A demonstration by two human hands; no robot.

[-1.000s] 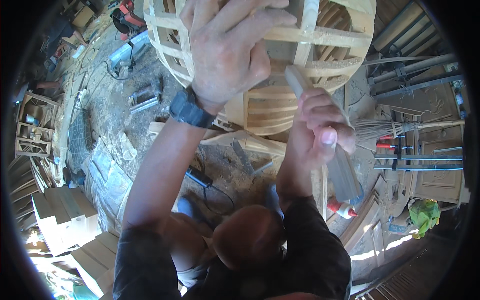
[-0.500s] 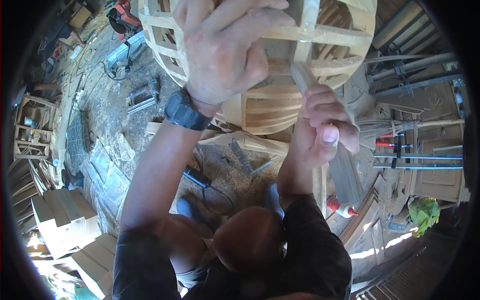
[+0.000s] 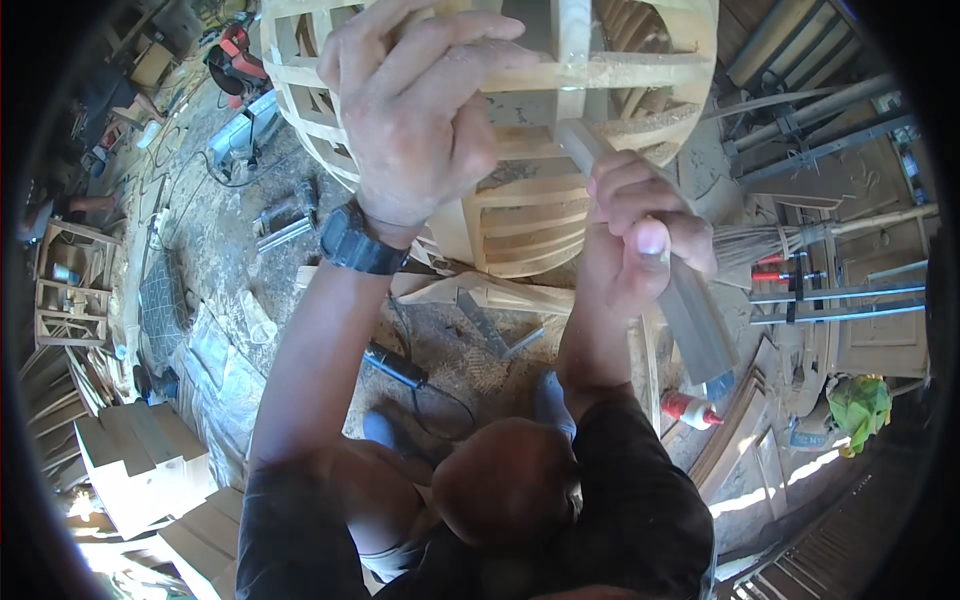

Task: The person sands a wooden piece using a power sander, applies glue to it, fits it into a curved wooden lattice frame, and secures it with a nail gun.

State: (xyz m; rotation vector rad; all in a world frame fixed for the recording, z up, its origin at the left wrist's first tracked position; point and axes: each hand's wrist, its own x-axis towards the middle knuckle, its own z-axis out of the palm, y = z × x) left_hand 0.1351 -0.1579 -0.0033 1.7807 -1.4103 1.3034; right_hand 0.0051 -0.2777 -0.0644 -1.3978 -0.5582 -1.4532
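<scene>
A rounded lattice frame of pale curved wooden slats (image 3: 640,72) fills the top middle. My left hand (image 3: 415,120), with a dark watch at the wrist, lies over its front, fingers closed over a slat; the index and middle fingers reach rightward, and the fingertips underneath are hidden. My right hand (image 3: 645,215) is wrapped round a square-edged greyish wooden bar (image 3: 695,325), thumb on top. The bar slants from lower right to upper left, and its far end meets the lower part of an upright slat (image 3: 570,60) on the frame.
Below the frame lie a corded black power tool (image 3: 395,365) and a flat metal blade (image 3: 482,322). A red-and-white bottle (image 3: 690,409) is beside the bar's near end. Right are a straw broom (image 3: 765,243) and clamps (image 3: 840,309); left, cut wood blocks (image 3: 145,450) and a red-and-silver machine (image 3: 240,105).
The view has shifted slightly, so the frame and both hands sit further left. The bar's near end has swung off the bottle, which shows more fully. Both grips look the same.
</scene>
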